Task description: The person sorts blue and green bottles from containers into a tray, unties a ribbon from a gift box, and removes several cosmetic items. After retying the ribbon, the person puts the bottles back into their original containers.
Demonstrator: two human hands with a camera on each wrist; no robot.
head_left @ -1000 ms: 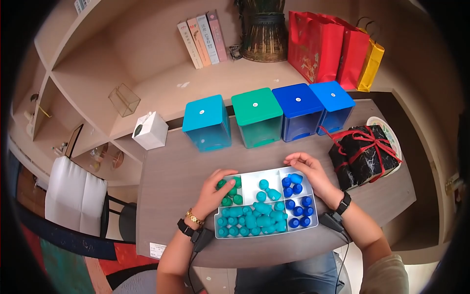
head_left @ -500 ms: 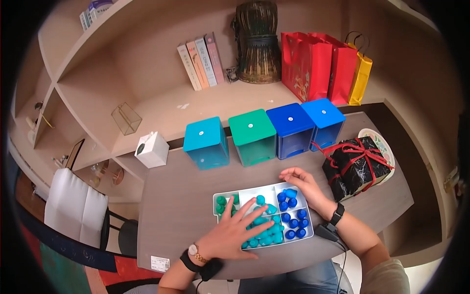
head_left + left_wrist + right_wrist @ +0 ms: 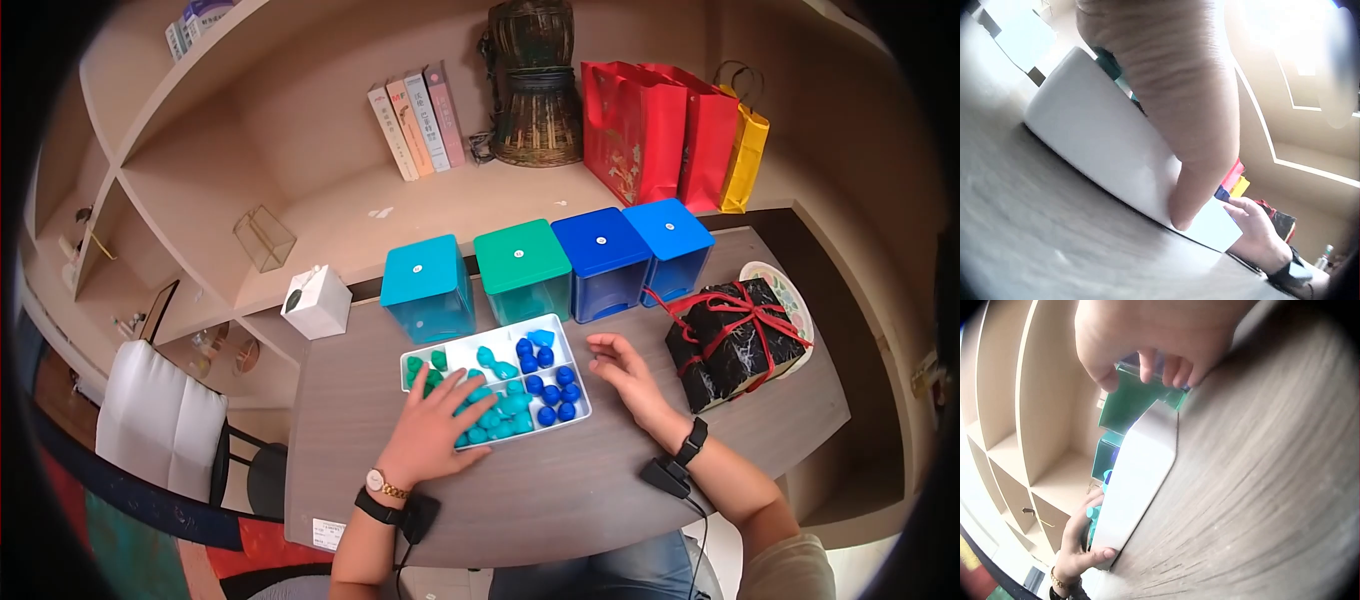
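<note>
The white divided tray lies on the table, holding green pieces at its left, teal pieces in the middle and front, and blue pieces at the right. My left hand spreads its fingers over the tray's left part; in the left wrist view the thumb touches the tray's outer wall. To the right of the tray, my right hand is apart from it, fingers loosely bent and holding nothing. Some green and teal pieces are hidden under the left hand.
Behind the tray stand teal, green, dark blue and light blue lidded boxes. A black box with red ribbon sits at right, a white tissue box at left. Books and red bags are on the shelf.
The tray has moved back and left, nearer the lidded boxes. My left hand has come from the tray's left edge to over and beside it; the right hand is now apart from the tray.
</note>
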